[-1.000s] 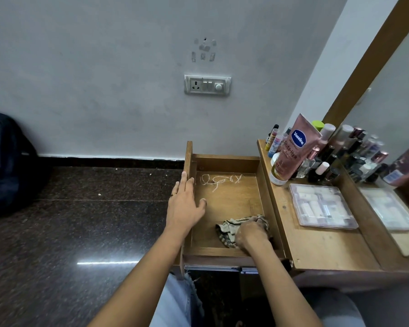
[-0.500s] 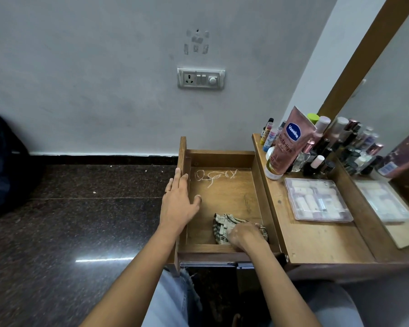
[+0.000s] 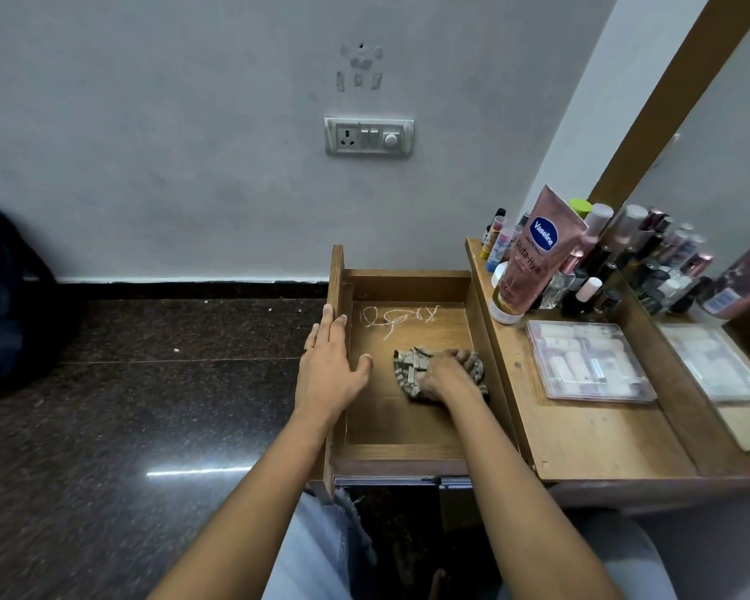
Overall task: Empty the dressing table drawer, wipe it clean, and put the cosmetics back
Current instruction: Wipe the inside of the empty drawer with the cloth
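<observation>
Wooden and emptied, the drawer (image 3: 408,453) stands pulled out left of the dressing table top (image 3: 589,443). On its floor, toward the right wall, the right hand (image 3: 444,376) bunches a patterned cloth (image 3: 408,368) under curled fingers, evidently to wipe. The left hand (image 3: 328,370) lies flat along the left wall, fingers straight, likely steadying it. The cosmetics (image 3: 533,257) wait at the tabletop's far end.

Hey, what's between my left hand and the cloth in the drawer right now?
Only the bare floor of the drawer, as the head view shows. The left hand rests on the drawer's side wall, and the cloth lies under the right hand.
</observation>
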A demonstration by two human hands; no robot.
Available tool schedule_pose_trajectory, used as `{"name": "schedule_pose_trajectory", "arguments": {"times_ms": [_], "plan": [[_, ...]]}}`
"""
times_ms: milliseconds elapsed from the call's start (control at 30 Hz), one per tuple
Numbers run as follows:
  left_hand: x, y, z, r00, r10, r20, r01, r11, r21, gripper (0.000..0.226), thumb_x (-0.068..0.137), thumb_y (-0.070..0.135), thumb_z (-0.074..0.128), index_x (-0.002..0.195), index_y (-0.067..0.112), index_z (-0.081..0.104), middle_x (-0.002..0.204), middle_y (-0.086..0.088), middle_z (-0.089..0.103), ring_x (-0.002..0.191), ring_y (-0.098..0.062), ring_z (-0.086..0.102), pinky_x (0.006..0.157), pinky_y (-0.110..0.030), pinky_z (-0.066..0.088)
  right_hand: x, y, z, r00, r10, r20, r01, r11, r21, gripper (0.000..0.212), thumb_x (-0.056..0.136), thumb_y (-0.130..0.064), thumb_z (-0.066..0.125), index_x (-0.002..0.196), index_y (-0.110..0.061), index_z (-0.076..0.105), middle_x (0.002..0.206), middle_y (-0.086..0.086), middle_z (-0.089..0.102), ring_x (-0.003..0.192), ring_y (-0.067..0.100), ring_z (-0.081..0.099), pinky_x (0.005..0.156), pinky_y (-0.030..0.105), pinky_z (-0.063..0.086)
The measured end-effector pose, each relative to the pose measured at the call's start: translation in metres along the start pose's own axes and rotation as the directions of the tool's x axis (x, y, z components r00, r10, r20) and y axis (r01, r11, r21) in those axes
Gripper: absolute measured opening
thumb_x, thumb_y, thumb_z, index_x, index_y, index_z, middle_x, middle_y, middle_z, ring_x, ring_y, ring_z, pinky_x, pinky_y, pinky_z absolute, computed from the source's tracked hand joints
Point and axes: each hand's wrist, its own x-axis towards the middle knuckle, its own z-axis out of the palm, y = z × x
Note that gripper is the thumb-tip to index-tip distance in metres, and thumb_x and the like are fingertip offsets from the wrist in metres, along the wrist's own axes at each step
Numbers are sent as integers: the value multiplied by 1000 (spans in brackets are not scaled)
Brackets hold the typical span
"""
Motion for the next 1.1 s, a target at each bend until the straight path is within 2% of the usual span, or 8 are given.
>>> {"name": "schedule_pose_trajectory", "arguments": {"times_ms": [33,133,233,367,533,833,967,1100], "plan": [[0,0,0,1000,-4,0,4,1000,0,73,91,41,56,151,17,22,162,1,2,147,-25,14,117,-39,22,16,3,0,998,46,35,-47,998,37,66,101,-31,36,146,11,14,145,27,34,126,39,42,110,40,31],[-1,3,-1,1000,-10,-3,10,1000,11,73,91,42,55,151,17,22,162,1,2,147,-25,14,117,-39,22,36,2,-3,998,38,-40,-28,972,233,75,89,-29,60,145,7,25,145,25,35,131,39,38,105,42,36],[-2,3,-3,1000,-5,2,5,1000,19,73,91,41,56,151,16,23,162,-1,3,147,-27,15,117,-39,22,31,4,0,994,106,-13,-102,979,178,80,94,-34,49,146,12,9,144,27,33,129,38,39,106,38,36],[-2,4,-4,1000,-3,10,3,1000,19,74,91,40,56,151,15,22,162,-1,3,147,-27,14,117,-40,22,25,15,35,996,65,52,-65,998,-7,61,91,-30,47,140,6,38,140,25,42,124,40,45,103,43,41],[-3,4,-3,1000,-12,10,12,1000,21,74,92,41,56,152,15,21,162,0,1,148,-26,13,117,-39,20,-23,24,44,975,44,217,-24,996,-92,54,99,-33,33,144,-2,38,147,16,39,128,33,44,100,38,39],[-2,3,-3,1000,-5,3,5,1000,9,73,91,39,56,151,16,21,162,0,2,147,-26,14,117,-39,20,-71,8,0,974,28,224,-37,999,33,46,104,-19,26,140,7,36,145,23,40,133,34,40,108,35,33],[-2,3,-3,1000,-3,1,3,1000,-11,73,91,39,57,151,16,22,162,0,2,147,-26,14,117,-39,21,-60,-1,-7,982,13,190,-26,997,66,42,104,-17,30,136,8,40,118,32,53,107,41,52,89,34,43],[-2,3,-4,1000,3,1,-3,1000,-21,73,91,38,57,151,16,21,162,0,2,147,-25,14,117,-39,22,-42,-2,-14,989,-12,149,2,998,68,41,102,-24,38,132,4,46,134,21,49,124,32,48,98,31,40]]}}
